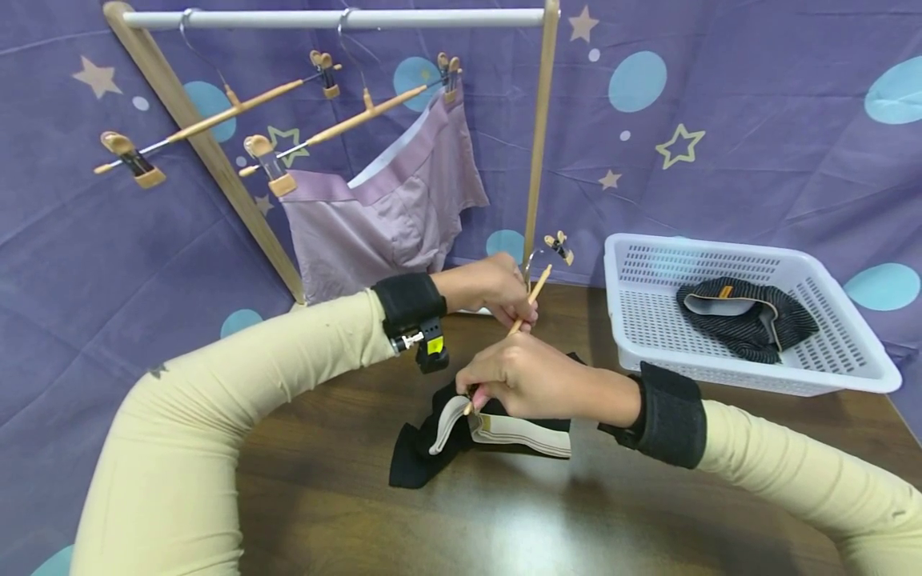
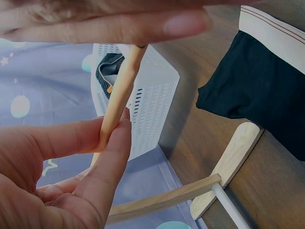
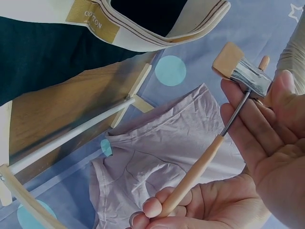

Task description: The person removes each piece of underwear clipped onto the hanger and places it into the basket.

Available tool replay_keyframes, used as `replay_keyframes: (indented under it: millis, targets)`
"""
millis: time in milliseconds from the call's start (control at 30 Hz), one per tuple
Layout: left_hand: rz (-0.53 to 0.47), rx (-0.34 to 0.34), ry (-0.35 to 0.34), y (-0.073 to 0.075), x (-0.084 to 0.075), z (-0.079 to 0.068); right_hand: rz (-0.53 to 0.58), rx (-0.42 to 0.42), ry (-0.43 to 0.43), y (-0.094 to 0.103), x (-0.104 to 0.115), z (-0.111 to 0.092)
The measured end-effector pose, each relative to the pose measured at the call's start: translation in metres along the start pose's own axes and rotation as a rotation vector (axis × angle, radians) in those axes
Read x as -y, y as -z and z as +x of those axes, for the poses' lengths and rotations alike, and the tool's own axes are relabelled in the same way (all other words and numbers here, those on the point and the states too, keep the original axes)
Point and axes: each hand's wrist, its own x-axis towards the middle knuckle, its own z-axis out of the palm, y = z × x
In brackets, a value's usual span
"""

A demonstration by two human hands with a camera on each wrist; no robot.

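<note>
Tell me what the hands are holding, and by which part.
A slender, light-wood clip hanger: the left hand pinches its round wooden bar; the right hand holds the metal-and-wood clip at one end.

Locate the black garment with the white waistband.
In the head view, the black garment lies centrally on the brown wooden table, beneath the right hand, left of the pale plastic basket.

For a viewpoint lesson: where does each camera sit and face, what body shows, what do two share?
Head: worn there, faces forward and down at hanger; left hand, right hand, sleeves.
Left wrist: worn there, faces past hanger to basket; both hands.
Right wrist: worn there, faces past clip to pink shorts; both hands.
Head and left wrist share basket.
</note>
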Motion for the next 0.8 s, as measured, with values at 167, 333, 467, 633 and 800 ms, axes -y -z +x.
replay_keyframes:
  millis: [167,333,467,633,800]
  targets:
    - [0.012,0.002,0.011,-0.0015,-0.0006,0.001,0.017,0.025,-0.03,0.0004,0.0006,-0.0007]
    - [0.024,-0.005,0.01,-0.0019,-0.0021,0.0004,0.019,0.044,-0.063,0.0022,0.0015,-0.0004]
    - [0.036,0.001,0.004,-0.0013,-0.0024,0.0001,0.029,0.052,-0.072,0.0035,0.0018,-0.0001]
    - [0.033,0.001,0.007,-0.001,-0.0022,0.0002,0.043,0.049,-0.068,0.0037,0.0012,-0.0003]
    - [0.002,0.0,0.01,-0.0004,-0.0015,0.0005,0.058,0.052,-0.071,0.004,0.0008,-0.0007]
